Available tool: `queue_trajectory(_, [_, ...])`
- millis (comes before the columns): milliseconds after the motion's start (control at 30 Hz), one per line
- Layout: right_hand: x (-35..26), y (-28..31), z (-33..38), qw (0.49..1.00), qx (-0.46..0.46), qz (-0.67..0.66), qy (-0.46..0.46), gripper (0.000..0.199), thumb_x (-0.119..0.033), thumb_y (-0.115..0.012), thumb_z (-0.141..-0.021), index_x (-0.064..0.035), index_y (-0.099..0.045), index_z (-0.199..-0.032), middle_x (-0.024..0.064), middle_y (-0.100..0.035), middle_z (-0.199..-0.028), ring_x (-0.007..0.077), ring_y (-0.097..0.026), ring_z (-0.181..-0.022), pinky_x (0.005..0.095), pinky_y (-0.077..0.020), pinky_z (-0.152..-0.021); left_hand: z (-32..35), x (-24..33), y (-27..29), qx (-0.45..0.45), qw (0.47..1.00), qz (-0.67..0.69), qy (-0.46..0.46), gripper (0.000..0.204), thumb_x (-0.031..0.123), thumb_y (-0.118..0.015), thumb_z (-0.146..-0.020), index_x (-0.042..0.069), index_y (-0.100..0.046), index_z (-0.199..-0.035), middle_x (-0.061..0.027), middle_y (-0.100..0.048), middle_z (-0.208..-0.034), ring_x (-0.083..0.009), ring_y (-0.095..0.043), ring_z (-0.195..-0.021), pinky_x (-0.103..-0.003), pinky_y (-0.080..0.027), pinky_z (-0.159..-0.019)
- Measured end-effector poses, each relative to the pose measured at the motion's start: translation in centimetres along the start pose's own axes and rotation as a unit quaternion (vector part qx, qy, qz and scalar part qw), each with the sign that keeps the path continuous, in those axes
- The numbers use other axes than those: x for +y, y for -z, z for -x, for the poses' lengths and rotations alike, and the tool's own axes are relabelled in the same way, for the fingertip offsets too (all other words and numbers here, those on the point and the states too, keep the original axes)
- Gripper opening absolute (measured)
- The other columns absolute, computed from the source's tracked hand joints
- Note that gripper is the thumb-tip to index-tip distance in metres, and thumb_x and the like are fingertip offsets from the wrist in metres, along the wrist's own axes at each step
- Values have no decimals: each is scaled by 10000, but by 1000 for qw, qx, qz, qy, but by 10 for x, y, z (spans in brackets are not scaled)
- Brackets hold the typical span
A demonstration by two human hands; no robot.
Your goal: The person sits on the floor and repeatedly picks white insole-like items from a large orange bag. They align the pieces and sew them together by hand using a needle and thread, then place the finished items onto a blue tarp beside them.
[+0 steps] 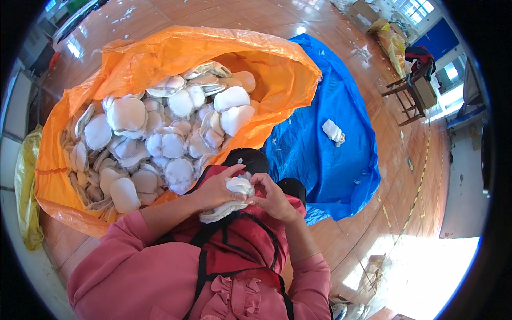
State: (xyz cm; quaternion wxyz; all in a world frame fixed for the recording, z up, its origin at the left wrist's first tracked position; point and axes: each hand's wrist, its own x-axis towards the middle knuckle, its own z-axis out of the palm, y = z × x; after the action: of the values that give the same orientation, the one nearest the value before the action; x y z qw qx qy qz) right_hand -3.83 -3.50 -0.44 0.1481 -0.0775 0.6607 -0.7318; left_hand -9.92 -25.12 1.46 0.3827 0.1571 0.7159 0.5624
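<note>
Over my lap, both hands close on a white fabric pad [240, 186] that is bunched and rolled up. My left hand [213, 190] wraps it from the left, while the thumb and fingers of my right hand [273, 198] pinch its right side. Beneath my left hand, layered white pads [220, 213] rest on the red apron [256, 234]; whether they join the rolled one is hidden. Just beyond my hands stands a wide orange sack [176, 42], open at the top and full of rounded white pads [128, 114].
To the right of the orange sack, a blue sack [320, 154] lies spread open with one small white bundle [333, 131] on it. A wooden chair [410, 93] stands at the far right. A yellow bag [29, 186] leans by the left wall. White scraps dot the tiled floor [256, 16].
</note>
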Motion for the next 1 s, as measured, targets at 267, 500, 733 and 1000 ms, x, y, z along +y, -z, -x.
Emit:
queue_trajectory(267, [14, -13, -11, 972, 111, 208, -12, 361, -59, -781, -757, -45, -520, -1005, 23, -523, -937, 110, -496, -864, 258, -451, -790, -19, -32, 2, 65, 996, -56, 27, 666, 336, -762, -823, 19, -427, -1303, -145, -594, -1159, -238, -607, -1068, -351, -472, -925])
queue_trajectory(500, [36, -15, -18, 958, 189, 216, -15, 322, -54, -787, -736, -40, -519, -912, 59, -544, -853, 163, -521, -756, 290, -468, -701, -21, -40, -2, 70, 991, -111, -35, 492, 391, -564, -954, 37, -380, -1242, -203, -594, -1140, -297, -630, -1046, -383, -484, -874])
queue_trajectory(733, [45, -10, -25, 952, 199, 233, 0, 321, -15, -783, -695, -49, -500, -843, 77, -531, -815, 201, -525, -752, 308, -454, -693, -24, -49, 8, -9, 998, -9, -65, 380, 189, -557, -962, 71, -368, -1270, -94, -485, -1194, -171, -493, -1149, -331, -414, -979])
queue_trajectory(1000, [54, -16, -16, 964, 223, 138, 46, 277, 38, -751, -724, -49, -534, -875, 63, -557, -871, 187, -551, -856, 290, -459, -783, -23, -46, 5, 31, 995, -86, -28, 432, 210, -635, -921, 68, -389, -1248, -120, -568, -1143, -210, -567, -1111, -346, -443, -947])
